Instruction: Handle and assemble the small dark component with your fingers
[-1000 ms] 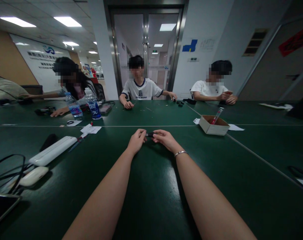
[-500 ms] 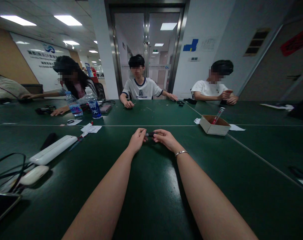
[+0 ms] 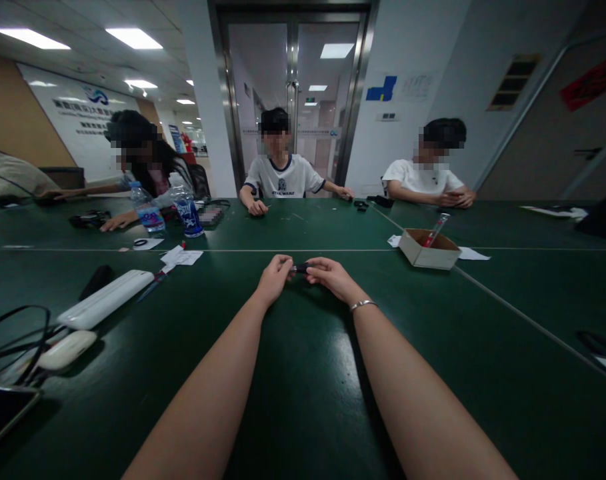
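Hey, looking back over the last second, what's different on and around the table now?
Only a little: across the table, a hand of the co-worker on the right of the picture has come down slightly. The left hand and right hand still hold the small black object between their fingers, with nothing visibly let go. The open box stayed put.

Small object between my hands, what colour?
The small object looks mostly black, best seen in the head view.

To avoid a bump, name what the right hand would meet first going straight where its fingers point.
Beyond the small black object it holds, the right hand would likely meet the left hand; depth is hard to judge.
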Demonstrator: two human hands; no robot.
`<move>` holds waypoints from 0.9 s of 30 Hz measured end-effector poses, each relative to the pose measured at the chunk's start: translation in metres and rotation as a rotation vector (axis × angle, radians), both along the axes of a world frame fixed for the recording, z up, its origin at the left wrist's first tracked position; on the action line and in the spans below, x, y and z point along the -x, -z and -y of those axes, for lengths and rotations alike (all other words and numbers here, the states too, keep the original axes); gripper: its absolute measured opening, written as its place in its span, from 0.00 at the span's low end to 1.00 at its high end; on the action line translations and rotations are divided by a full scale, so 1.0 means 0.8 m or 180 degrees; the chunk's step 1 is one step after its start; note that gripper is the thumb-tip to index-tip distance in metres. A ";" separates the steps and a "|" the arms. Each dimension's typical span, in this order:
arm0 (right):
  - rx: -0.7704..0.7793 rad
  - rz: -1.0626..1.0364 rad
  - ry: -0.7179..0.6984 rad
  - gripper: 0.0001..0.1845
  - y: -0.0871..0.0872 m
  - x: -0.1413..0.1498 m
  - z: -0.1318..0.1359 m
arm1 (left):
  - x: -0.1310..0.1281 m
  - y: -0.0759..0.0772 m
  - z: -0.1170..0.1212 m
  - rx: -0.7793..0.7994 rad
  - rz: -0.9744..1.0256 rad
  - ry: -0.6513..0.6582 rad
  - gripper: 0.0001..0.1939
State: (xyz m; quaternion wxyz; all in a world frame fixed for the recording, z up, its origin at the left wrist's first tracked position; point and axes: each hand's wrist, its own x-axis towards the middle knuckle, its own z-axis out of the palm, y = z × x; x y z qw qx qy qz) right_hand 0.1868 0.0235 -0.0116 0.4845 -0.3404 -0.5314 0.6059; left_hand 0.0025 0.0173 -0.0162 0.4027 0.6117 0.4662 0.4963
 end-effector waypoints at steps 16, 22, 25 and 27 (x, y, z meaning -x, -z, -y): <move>-0.0021 0.0018 -0.0015 0.18 0.000 0.000 0.000 | 0.001 0.009 -0.007 -0.0316 -0.0026 0.0077 0.12; -0.0024 0.0037 -0.0020 0.18 0.001 0.001 -0.002 | 0.002 0.005 -0.005 -0.0306 -0.0089 -0.0022 0.13; -0.0030 0.0044 -0.0024 0.17 0.001 0.001 -0.002 | 0.002 0.004 -0.004 -0.0367 -0.0107 -0.0078 0.12; -0.0026 0.0047 -0.0028 0.17 0.000 0.001 -0.001 | 0.002 0.003 -0.003 -0.0398 -0.0102 -0.0081 0.13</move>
